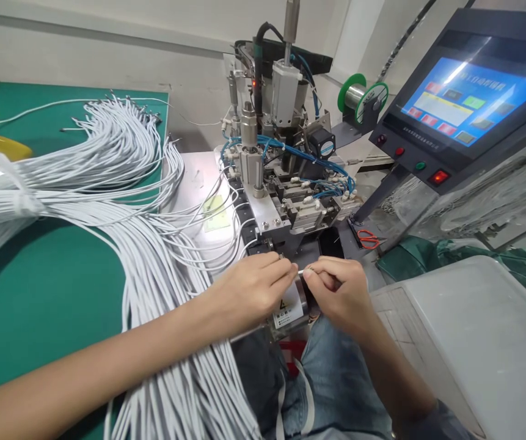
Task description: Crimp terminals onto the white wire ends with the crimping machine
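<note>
1. Cable (pixel 302 271): 1, white; short bit showed between the two hands, in front of the machine (pixel 285 159).
2. Left hand (pixel 260 284): grip closed down, fingertips pinched on cable. Right hand (pixel 340 293): same, thumb and finger pinched on the other side. Two-point hold probably kept the bit steady; fingers hid the ends.
3. Bundle (pixel 153 269): lay across the green surface (pixel 74 263), ran under the left forearm; likely parked there for left-hand reach. Strands too many to count. 1 tie (pixel 27 205) visible, presumably against spreading.
4. Spool (pixel 357 98): 1, mounted high, likely so wire could feed freely.
5. Screen (pixel 471 101): 1, tilted, presumably for reading; 4 buttons (pixel 421 165) below, 1 lit red.
6. Scissors (pixel 368 239): 1 pair, right of machine, probably for quick access.
</note>
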### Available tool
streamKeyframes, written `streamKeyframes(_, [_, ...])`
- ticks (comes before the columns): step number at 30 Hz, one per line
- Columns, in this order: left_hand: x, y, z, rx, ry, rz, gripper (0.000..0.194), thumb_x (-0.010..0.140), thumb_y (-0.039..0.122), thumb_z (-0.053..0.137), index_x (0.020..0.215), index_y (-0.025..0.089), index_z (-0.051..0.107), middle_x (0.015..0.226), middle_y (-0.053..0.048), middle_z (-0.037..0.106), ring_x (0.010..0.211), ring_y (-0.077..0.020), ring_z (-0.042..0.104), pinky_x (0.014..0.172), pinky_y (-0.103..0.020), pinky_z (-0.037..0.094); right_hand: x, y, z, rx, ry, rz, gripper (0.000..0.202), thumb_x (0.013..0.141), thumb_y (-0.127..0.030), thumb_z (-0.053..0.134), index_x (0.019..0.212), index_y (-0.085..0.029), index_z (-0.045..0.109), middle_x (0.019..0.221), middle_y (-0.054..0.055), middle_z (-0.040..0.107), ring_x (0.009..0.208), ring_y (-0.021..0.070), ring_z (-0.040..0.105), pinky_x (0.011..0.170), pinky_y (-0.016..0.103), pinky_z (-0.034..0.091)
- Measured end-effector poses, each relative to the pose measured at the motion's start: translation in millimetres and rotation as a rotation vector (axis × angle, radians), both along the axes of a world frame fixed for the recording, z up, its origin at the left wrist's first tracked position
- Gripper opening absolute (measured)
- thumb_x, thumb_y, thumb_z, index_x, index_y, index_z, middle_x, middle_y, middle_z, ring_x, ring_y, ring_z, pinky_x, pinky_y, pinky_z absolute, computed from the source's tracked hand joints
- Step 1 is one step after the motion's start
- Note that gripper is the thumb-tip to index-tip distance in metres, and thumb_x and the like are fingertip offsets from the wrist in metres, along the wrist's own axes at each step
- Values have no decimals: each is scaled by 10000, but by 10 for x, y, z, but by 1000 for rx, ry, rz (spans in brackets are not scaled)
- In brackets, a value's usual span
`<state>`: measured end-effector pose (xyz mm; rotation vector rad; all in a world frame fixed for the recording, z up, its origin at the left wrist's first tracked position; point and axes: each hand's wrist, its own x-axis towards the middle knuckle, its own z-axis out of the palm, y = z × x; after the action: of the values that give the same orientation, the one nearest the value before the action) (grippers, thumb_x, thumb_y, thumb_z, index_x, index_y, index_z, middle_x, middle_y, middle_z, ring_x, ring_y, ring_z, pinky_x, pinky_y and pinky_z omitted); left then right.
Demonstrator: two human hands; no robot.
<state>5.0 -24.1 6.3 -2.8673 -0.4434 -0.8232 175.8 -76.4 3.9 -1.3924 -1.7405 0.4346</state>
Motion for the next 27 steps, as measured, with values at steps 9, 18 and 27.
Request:
streamKeyframes(9, [28,43,-13,-599,-62,-30,219,891,175,461,767,134,636,601,4,542,555,-84,489,524,-191,366,-111,104,-218,53,324,-36,303,812,-169,517,509,-168,501,485,-59,270,471,82,303,467,238,265])
streamKeyframes(18, [13,106,-108,-599,-8,156,219,881,147,429,864,121,646,702,-28,556,609,-106,517,538,-201,387,-46,295,-336,-107,339,-79,214,778,-220,568,572,-167,583,524,-42,388,496,85,359,475,232,300])
streamKeyframes(27, [-2,98,-143,-540,-95,189,238,867,106,428,857,104,666,647,-10,492,541,-90,451,472,-196,344,-6,332,-207,-224,246,38,242,789,-181,517,552,-147,551,504,-59,311,457,58,284,438,223,231])
